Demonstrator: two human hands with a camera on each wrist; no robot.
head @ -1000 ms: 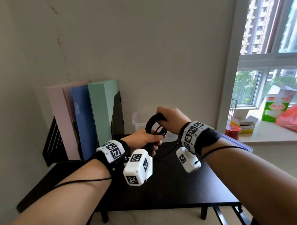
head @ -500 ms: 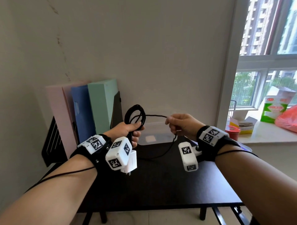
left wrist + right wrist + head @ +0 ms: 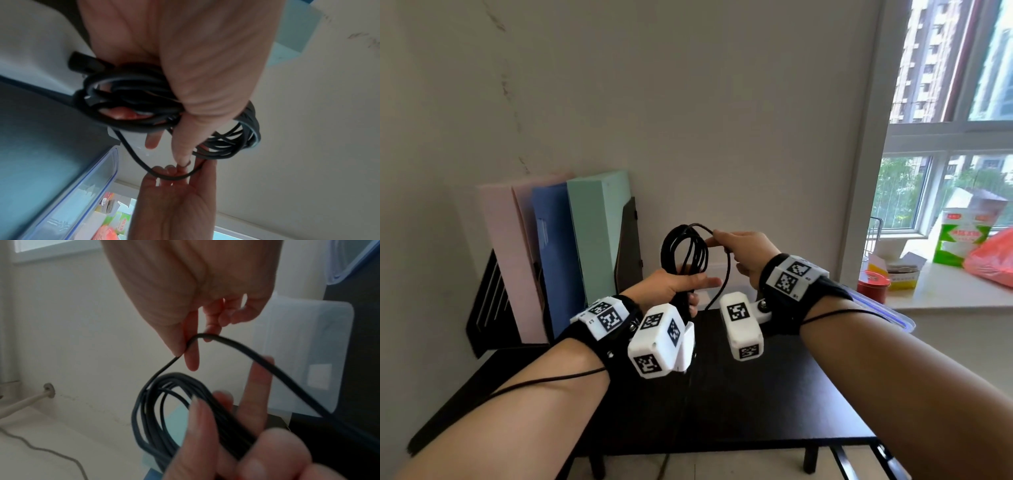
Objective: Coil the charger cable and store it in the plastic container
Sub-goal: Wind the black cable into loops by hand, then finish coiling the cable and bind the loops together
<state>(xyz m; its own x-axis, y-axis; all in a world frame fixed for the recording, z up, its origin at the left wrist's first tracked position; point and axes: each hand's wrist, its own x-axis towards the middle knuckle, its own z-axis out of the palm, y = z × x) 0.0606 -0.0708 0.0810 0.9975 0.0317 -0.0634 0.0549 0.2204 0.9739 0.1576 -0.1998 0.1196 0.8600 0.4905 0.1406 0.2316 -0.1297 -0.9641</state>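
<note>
Left hand (image 3: 671, 286) grips the coiled cable (image 3: 685, 253) above the desk's (image 3: 756, 394) back edge, right hand (image 3: 744, 251) pinches the loose strand at the coil's top; lay this loop flat, keep slack short, container (image 3: 308, 356) waiting behind.

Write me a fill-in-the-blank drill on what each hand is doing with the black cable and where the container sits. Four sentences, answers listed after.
1. The left hand holds the black charger cable gathered in a ____.
2. The right hand pinches a single ____ of cable.
3. The clear plastic container rests on the black ____.
4. The green folder stands to the ____ of the hands.

Missing words: coil; strand; table; left
</note>
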